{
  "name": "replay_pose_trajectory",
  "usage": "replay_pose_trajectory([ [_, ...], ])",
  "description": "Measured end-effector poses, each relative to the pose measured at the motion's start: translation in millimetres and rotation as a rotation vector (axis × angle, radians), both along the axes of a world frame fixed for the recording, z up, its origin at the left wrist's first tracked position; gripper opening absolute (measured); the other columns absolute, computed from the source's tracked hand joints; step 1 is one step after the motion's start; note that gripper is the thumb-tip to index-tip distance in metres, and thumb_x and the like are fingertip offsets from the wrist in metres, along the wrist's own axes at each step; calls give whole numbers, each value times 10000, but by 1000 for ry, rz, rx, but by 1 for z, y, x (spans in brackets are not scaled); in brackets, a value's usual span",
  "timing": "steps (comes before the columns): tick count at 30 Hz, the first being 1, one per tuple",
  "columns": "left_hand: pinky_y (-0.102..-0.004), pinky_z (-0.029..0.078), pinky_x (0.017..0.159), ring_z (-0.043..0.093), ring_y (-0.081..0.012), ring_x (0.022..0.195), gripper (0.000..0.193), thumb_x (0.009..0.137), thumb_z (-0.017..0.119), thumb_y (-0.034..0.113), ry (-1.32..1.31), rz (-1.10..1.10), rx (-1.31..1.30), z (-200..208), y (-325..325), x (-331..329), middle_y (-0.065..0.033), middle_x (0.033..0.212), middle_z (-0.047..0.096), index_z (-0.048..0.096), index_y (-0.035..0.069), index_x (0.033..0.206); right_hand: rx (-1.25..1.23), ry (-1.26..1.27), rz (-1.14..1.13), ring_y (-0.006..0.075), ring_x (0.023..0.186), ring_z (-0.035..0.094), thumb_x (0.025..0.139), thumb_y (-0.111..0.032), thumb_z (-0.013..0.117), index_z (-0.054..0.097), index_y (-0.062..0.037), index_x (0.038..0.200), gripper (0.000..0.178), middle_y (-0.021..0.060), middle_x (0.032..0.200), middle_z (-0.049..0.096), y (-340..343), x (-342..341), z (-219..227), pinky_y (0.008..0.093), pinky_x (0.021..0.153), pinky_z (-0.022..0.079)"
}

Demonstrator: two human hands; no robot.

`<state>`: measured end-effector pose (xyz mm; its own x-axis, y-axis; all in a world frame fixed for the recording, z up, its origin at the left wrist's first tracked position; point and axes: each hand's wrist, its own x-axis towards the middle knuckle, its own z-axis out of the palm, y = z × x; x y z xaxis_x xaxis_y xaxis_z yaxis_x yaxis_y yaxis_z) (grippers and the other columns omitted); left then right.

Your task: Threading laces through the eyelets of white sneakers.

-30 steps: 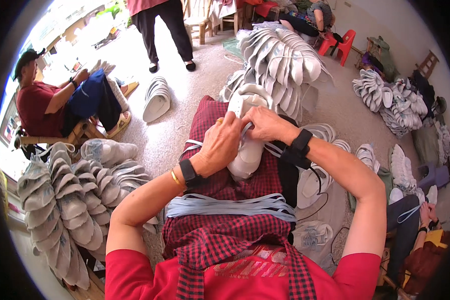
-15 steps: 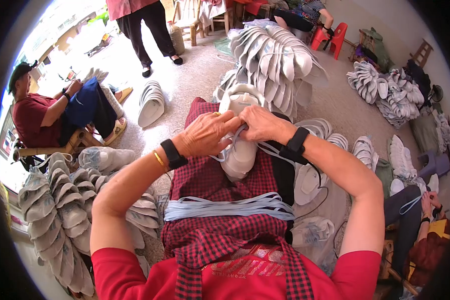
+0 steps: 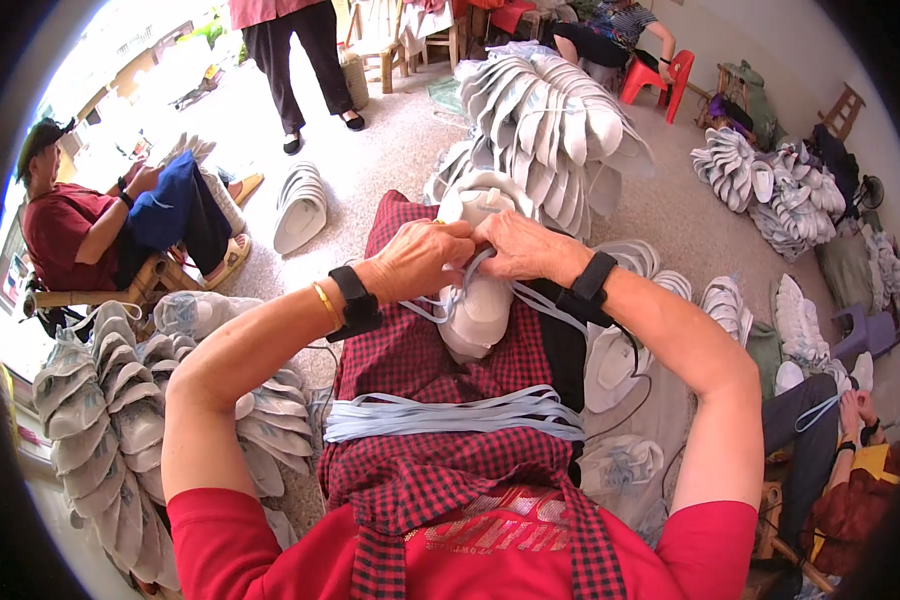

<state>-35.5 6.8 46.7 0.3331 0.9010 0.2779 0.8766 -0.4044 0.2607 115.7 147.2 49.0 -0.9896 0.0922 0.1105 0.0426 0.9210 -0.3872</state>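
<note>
A white shoe (image 3: pixel 478 320) lies on my lap over a red-and-black checked apron (image 3: pixel 410 350), its toe toward me. My left hand (image 3: pixel 420 258) is closed in a pinch over the shoe's lacing area. Against it, my right hand (image 3: pixel 532 248) pinches a pale blue shoelace (image 3: pixel 555 305), which loops out on both sides of the shoe. My fingers hide the eyelets and the exact spot where they meet. A bundle of pale blue laces (image 3: pixel 455 418) lies across the apron nearer my body.
Stacked white shoe uppers rise in a tall pile (image 3: pixel 545 125) ahead, and another heap (image 3: pixel 110 420) lies at left. Several shoes (image 3: pixel 610 370) lie at my right. One person (image 3: pixel 85 225) sits at left, another stands ahead, others sit at right and far back. A red chair (image 3: pixel 660 85) stands at the back.
My left hand has drawn in toward my right, its fingers now more closed, and its forearm has shifted slightly left. The shoe stays in place on my lap.
</note>
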Motion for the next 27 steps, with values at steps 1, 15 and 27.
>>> replay_pose_trajectory([
  [1, -425, 497, 721, 626, -326, 858, 149, 701, 702, 40, -43, -6, 28, -2, -1, 1, -105, 942, 603, 579, 15, 781, -5, 24, 1, 401, 842, 672, 673, -229, 636, 699, 24, 863, 322, 275, 837, 666, 2, -1, -2, 465, 765, 518],
  [15, -386, 531, 702, 622, -280, 837, 96, 739, 649, 77, 75, -33, 317, -25, -5, -2, -74, 972, 600, 557, 60, 762, 27, 261, 45, 374, 823, 680, 627, -82, 657, 713, -58, 862, 243, 202, 803, 689, 4, -7, -18, 440, 716, 530],
  [27, -371, 542, 684, 610, -259, 832, 132, 775, 669, 127, 122, -90, 307, -22, -2, -7, -67, 925, 556, 561, 61, 816, 13, 247, -29, 333, 809, 684, 672, -97, 704, 683, -17, 852, 198, 160, 808, 691, -8, 5, -16, 417, 706, 517],
])
